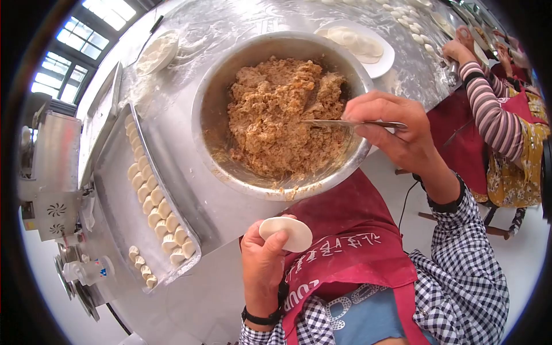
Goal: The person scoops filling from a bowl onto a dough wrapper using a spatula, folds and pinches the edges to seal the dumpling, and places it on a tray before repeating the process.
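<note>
My left hand (261,250) pinches a round, flat dumpling wrapper (296,234) between thumb and fingers, below the near rim of a large metal bowl (198,123). No filling shows on the wrapper. The bowl holds a heap of brownish minced filling (276,109). Over the bowl's right rim, my right hand (397,123) grips a thin metal spatula-like utensil (376,123), its far end touching the filling. To the left of the bowl lies a metal tray (112,190) with rows of folded dumplings (155,198) along its right side.
A white plate (388,60) with stacked wrappers (353,43) stands behind the bowl. Back left is a floury bowl (158,54). Small dough pieces (405,20) lie at the far right, near a co-worker's hands (460,49). A metal machine (54,172) stands at left.
</note>
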Action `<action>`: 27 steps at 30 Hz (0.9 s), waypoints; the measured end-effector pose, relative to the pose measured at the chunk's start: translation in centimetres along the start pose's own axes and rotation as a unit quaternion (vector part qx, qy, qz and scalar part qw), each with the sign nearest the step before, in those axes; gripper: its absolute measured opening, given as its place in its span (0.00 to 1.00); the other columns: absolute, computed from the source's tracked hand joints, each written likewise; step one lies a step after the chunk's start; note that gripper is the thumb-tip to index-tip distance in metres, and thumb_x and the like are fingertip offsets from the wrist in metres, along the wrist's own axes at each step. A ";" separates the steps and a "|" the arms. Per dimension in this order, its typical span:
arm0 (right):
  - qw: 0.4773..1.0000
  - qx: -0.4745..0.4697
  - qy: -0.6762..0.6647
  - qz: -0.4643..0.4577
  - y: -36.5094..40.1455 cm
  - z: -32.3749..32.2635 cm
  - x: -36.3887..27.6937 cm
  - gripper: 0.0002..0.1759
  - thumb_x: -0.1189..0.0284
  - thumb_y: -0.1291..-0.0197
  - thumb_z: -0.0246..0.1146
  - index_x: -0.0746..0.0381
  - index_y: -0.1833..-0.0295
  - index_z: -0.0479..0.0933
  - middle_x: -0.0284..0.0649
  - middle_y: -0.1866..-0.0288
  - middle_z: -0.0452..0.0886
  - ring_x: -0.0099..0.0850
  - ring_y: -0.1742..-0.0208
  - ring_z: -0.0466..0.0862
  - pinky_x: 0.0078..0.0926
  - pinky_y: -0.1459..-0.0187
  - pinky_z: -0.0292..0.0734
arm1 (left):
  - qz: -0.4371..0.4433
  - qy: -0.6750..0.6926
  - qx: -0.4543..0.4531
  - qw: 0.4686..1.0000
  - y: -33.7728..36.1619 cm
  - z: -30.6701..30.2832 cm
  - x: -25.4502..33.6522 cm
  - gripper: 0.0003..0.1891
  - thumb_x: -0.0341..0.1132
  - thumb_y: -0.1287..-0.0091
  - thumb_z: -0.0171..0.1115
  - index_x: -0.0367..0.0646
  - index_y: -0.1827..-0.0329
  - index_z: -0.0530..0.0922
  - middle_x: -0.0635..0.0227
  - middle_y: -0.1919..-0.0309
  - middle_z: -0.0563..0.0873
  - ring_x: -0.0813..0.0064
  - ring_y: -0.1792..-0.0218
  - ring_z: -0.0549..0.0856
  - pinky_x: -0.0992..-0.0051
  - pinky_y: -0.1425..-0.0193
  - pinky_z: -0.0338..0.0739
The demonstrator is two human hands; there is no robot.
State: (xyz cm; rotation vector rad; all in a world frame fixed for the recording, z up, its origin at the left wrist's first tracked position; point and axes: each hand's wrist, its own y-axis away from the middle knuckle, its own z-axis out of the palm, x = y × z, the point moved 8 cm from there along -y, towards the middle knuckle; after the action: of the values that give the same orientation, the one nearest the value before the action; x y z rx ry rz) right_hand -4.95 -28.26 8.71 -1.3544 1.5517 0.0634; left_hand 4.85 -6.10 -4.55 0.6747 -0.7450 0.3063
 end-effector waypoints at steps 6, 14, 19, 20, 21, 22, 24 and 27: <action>0.998 -0.066 0.003 -0.016 0.2 2.0 0.1 0.07 0.82 0.50 0.64 0.67 0.64 0.78 0.43 0.66 0.81 0.37 0.64 0.82 0.27 0.62 0.77 | 0.012 -0.019 -0.002 1.000 0.0 0.5 0.4 0.16 0.29 0.46 0.66 0.36 0.56 0.74 0.55 0.57 0.82 0.67 0.61 0.84 0.66 0.58 0.83; 0.989 -0.130 -0.066 0.022 1.2 3.5 0.5 0.06 0.83 0.51 0.63 0.67 0.65 0.77 0.43 0.67 0.81 0.37 0.65 0.82 0.28 0.63 0.76 | 0.004 -0.004 0.024 1.000 -0.6 0.4 0.4 0.16 0.29 0.45 0.65 0.37 0.54 0.73 0.57 0.59 0.82 0.69 0.62 0.84 0.69 0.58 0.82; 0.986 -0.130 -0.101 0.032 1.2 3.4 0.8 0.06 0.82 0.49 0.63 0.67 0.64 0.78 0.42 0.68 0.81 0.33 0.66 0.82 0.26 0.64 0.76 | 0.011 -0.005 0.031 0.999 -0.6 -0.2 0.4 0.16 0.30 0.43 0.64 0.37 0.53 0.72 0.59 0.60 0.82 0.70 0.62 0.84 0.71 0.60 0.82; 0.983 -0.128 -0.119 0.062 1.3 3.4 1.3 0.05 0.81 0.48 0.63 0.66 0.63 0.78 0.40 0.68 0.81 0.29 0.67 0.81 0.24 0.65 0.75 | 0.015 0.000 0.035 0.999 -0.7 -0.2 0.4 0.16 0.29 0.43 0.63 0.37 0.53 0.72 0.60 0.61 0.82 0.70 0.62 0.84 0.72 0.60 0.82; 0.978 -0.126 -0.138 0.092 1.4 3.5 1.8 0.05 0.81 0.47 0.63 0.66 0.63 0.78 0.38 0.69 0.81 0.25 0.67 0.81 0.21 0.66 0.75 | 0.018 0.006 0.039 0.999 -0.7 -0.3 0.4 0.15 0.29 0.42 0.62 0.37 0.52 0.72 0.61 0.61 0.82 0.70 0.62 0.84 0.72 0.60 0.82; 0.978 -0.128 -0.138 0.092 1.5 3.4 1.7 0.05 0.81 0.47 0.63 0.66 0.63 0.78 0.38 0.69 0.81 0.25 0.67 0.81 0.21 0.66 0.75 | 0.019 0.007 0.040 0.999 -0.7 -0.3 0.4 0.15 0.29 0.42 0.62 0.37 0.52 0.72 0.61 0.61 0.82 0.70 0.62 0.84 0.72 0.60 0.82; 0.935 -0.122 -0.232 0.239 2.3 3.8 3.4 0.05 0.83 0.47 0.62 0.69 0.62 0.79 0.42 0.63 0.82 0.26 0.64 0.82 0.20 0.64 0.76 | 0.011 0.012 0.052 0.999 -0.6 -0.5 0.4 0.15 0.31 0.39 0.59 0.36 0.51 0.72 0.61 0.62 0.82 0.69 0.61 0.84 0.71 0.58 0.81; 0.908 -0.070 -0.289 0.296 2.6 3.5 3.7 0.05 0.79 0.44 0.61 0.69 0.63 0.79 0.43 0.63 0.82 0.26 0.65 0.82 0.17 0.66 0.77 | -0.001 0.060 0.040 0.997 -0.7 -0.7 0.3 0.15 0.33 0.36 0.56 0.36 0.49 0.71 0.60 0.59 0.81 0.68 0.58 0.83 0.69 0.55 0.80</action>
State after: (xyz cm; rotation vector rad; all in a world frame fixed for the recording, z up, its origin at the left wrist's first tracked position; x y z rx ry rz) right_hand -4.06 -27.72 3.09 -0.8072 1.3932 0.8882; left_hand 5.77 -6.20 -4.99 0.7259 -0.6205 0.3733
